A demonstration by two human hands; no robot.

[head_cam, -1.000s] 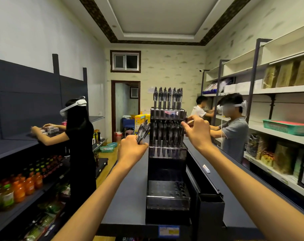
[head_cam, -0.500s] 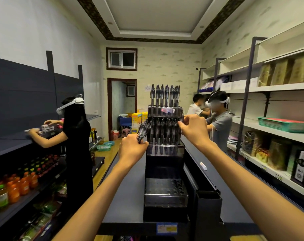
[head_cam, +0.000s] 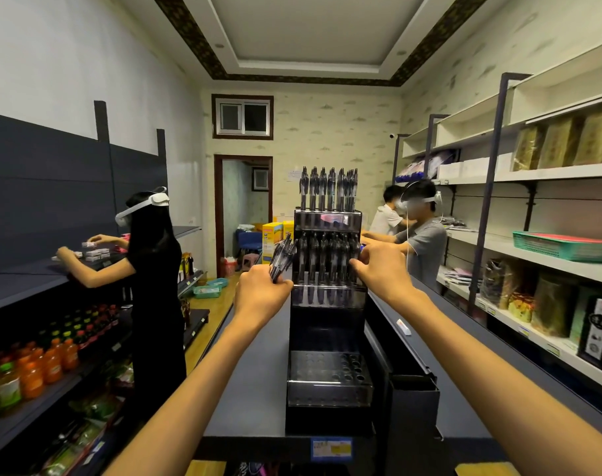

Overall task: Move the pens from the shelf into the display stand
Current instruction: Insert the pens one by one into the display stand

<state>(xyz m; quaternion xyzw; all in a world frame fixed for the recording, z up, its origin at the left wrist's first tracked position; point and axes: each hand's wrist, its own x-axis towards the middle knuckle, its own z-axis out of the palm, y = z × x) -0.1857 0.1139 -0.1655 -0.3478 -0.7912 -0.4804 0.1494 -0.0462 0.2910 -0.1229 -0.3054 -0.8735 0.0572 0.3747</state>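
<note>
Both hands work at the display stand: the left hand grips a bundle of pens, while the right hand pinches at the middle row, apparently seating one. Top and middle rows look full; the lowest tier, nearer than the hands, stands empty, so roughly a third remains.

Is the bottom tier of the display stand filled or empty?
Empty: the bottom tier shows only open holes, while upright pens fill the upper tiers.

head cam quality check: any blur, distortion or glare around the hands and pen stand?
Head view: strong wide-angle bowing at the edges; dim warm indoor light; left hand with its bunch of pens and right hand slightly motion-soft; display stand reasonably sharp, faint sheen on its clear tiers, no hard glare.
</note>
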